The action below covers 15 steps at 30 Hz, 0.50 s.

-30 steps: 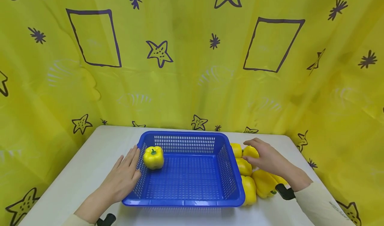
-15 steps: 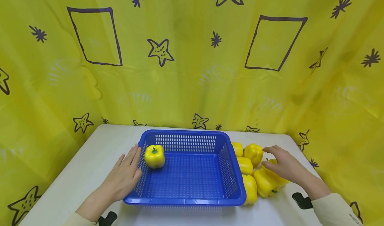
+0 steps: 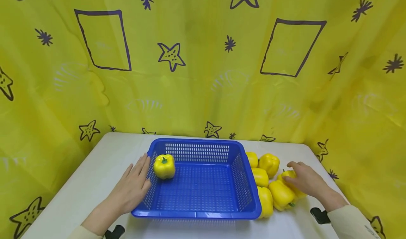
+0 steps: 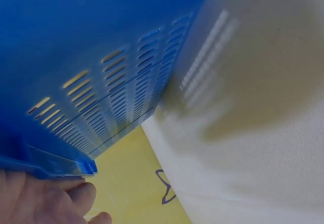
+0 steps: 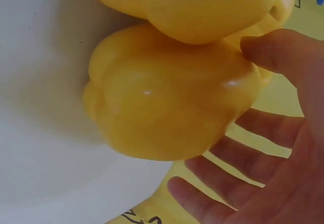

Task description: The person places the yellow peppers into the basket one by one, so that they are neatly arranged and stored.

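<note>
A blue plastic basket (image 3: pixel 203 215) with slotted walls sits mid-table and holds one yellow bell pepper (image 3: pixel 164 168) in its back left part. My left hand (image 3: pixel 131 188) lies with straight fingers along the basket's left rim. In the left wrist view its fingers (image 4: pixel 45 198) are under the rim. To the right of the basket, my right hand (image 3: pixel 307 181) is at the outermost bell pepper (image 5: pixel 162 92). Its thumb is at one side and its spread fingers at the far side, without a plain grip. Another pepper (image 3: pixel 281 195) lies beside that one.
More yellow bell peppers, such as the front one (image 3: pixel 265 202) and the back one (image 3: pixel 269 164), crowd the basket's right wall. The white table (image 3: pixel 95 168) ends at a yellow curtain (image 3: pixel 196 91) with drawn stars, behind and at both sides.
My right hand has moved right and toward me, from above the back pepper to the outermost one. My left hand stays on the basket's rim. The camera view has shifted slightly.
</note>
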Motion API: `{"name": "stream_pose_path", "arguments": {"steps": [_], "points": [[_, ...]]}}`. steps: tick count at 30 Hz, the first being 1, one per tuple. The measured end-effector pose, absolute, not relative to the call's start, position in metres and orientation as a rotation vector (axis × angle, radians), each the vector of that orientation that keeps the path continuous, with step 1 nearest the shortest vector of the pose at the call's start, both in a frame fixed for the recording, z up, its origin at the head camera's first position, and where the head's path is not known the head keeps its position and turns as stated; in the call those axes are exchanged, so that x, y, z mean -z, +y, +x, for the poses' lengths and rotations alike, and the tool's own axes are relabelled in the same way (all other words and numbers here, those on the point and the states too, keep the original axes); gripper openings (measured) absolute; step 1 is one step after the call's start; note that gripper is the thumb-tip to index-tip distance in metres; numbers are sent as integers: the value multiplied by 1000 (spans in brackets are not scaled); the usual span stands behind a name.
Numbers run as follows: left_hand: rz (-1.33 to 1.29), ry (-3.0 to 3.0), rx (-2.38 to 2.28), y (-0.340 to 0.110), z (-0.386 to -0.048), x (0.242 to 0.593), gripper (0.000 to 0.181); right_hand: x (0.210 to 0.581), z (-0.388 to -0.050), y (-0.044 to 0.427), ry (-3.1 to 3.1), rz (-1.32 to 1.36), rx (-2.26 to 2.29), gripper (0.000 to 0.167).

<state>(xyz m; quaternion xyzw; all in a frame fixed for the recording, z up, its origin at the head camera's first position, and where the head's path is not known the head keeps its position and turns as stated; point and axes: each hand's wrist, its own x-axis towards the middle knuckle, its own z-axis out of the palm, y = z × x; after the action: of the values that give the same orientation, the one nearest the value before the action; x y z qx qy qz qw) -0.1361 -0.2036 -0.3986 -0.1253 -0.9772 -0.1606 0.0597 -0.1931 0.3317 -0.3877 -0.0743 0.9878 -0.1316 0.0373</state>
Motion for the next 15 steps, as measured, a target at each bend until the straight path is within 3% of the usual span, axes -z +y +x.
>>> {"name": "stream_pose_path", "arguments": {"steps": [4,15], "points": [[-388,-2950,482,-203,-137,398,63,389,-195,333,2999,-190,403,58],[-387,-2964,480,-204,-135,398,63,388,-196,334,3072,-240,432,42]]}}
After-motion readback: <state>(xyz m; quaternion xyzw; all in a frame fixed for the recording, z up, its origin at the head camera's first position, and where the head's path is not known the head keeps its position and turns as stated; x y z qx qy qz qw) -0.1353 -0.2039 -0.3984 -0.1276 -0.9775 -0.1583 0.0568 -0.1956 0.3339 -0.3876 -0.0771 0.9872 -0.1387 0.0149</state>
